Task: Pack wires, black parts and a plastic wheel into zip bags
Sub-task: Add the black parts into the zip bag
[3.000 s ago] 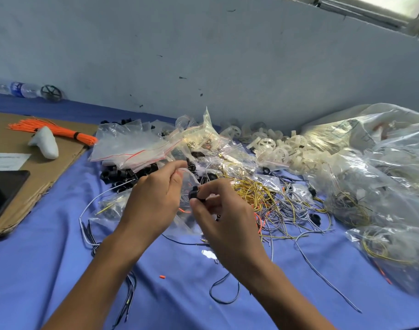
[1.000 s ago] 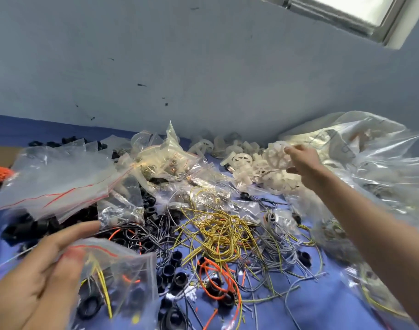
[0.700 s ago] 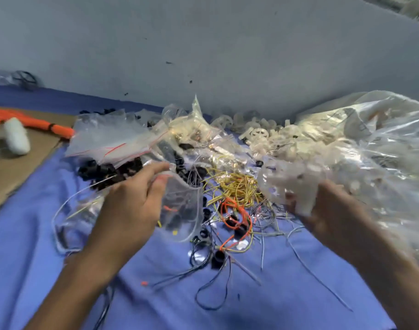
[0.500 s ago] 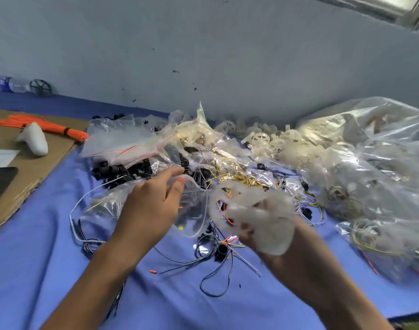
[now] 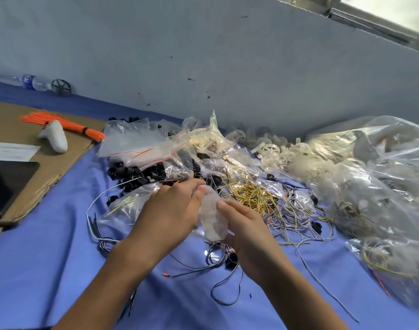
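Observation:
My left hand (image 5: 170,210) pinches the red-striped mouth of a small clear zip bag (image 5: 204,192); most of the bag is hidden behind the hand. My right hand (image 5: 244,227) grips a white plastic wheel (image 5: 214,220), blurred, pressed up against the bag's mouth between both hands. On the blue cloth beyond lie a heap of black parts (image 5: 132,172), a tangle of yellow wires (image 5: 249,194), grey wires (image 5: 296,217) and a pile of white wheels (image 5: 270,148).
Empty zip bags (image 5: 137,141) are stacked at the back. Big clear bags (image 5: 382,177) fill the right side. At the left, cardboard (image 5: 10,115) carries orange wires (image 5: 65,125), a white controller (image 5: 54,136) and a black tablet (image 5: 6,184). A wall stands close behind.
My right hand reached to the wheel pile, took a white wheel and brought it back to the bag in my left hand. The left hand kept hold of the bag.

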Demonstrator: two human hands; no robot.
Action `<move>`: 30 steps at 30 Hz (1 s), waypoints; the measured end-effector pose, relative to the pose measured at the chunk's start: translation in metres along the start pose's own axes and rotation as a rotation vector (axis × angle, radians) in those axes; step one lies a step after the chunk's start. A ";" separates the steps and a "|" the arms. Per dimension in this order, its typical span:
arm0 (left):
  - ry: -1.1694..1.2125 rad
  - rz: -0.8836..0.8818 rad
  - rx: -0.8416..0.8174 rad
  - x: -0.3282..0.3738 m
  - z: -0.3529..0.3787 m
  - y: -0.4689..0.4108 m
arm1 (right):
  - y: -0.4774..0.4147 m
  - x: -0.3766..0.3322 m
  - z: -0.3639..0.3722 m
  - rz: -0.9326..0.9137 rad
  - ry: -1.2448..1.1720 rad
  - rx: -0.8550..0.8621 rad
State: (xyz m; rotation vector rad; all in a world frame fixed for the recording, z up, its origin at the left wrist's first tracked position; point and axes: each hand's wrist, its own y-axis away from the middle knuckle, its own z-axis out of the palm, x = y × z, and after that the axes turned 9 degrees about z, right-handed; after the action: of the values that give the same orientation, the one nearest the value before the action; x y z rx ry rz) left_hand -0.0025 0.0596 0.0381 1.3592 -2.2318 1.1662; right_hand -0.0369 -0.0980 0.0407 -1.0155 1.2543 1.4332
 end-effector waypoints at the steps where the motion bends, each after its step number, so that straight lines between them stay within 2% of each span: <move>1: 0.002 0.006 0.004 0.001 0.000 0.001 | 0.002 -0.001 0.000 -0.068 0.082 0.050; 4: 0.011 0.015 0.039 0.000 -0.003 0.001 | 0.006 -0.004 -0.007 -0.257 0.337 0.240; 10: 0.011 0.015 0.012 0.005 0.000 0.001 | 0.007 0.000 -0.011 -0.253 0.609 0.321; 12: -0.020 0.028 0.007 0.007 0.002 0.001 | 0.008 0.003 -0.009 -0.235 0.599 0.222; 15: -0.050 0.035 -0.005 0.010 0.004 0.002 | 0.011 0.006 -0.003 -0.223 0.580 -0.171; 16: -0.051 0.028 -0.007 0.010 0.004 0.002 | 0.012 0.007 -0.004 -0.275 0.600 -0.187; 17: -0.046 0.026 0.003 0.008 0.003 0.002 | 0.010 0.009 -0.005 -0.359 0.619 -0.100; 19: -0.024 0.040 0.039 0.007 0.000 0.002 | 0.003 0.012 -0.013 -0.524 0.728 0.253; 20: -0.015 0.054 0.056 0.007 -0.001 0.002 | -0.002 0.010 -0.016 -0.539 0.837 0.389; 21: -0.009 0.069 0.071 0.008 -0.003 0.001 | -0.007 0.007 -0.018 -0.507 0.946 0.433; 23: -0.003 0.090 0.099 0.007 -0.006 -0.001 | -0.020 -0.003 -0.018 -0.380 1.094 0.365; 25: 0.093 0.066 0.127 0.003 -0.013 -0.007 | -0.031 -0.020 -0.014 -0.318 1.069 0.277; 28: 0.513 -0.039 0.222 -0.009 -0.040 -0.015 | -0.045 -0.053 0.007 -0.300 0.860 0.156; 30: 0.740 -0.019 0.354 -0.013 -0.064 -0.018 | -0.050 -0.082 0.031 -0.295 0.668 0.096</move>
State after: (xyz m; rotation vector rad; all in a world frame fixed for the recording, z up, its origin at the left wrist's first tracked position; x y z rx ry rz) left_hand 0.0088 0.1119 0.0799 0.8306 -1.5289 1.7555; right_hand 0.0297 -0.0765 0.1140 -1.6104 1.5331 0.8152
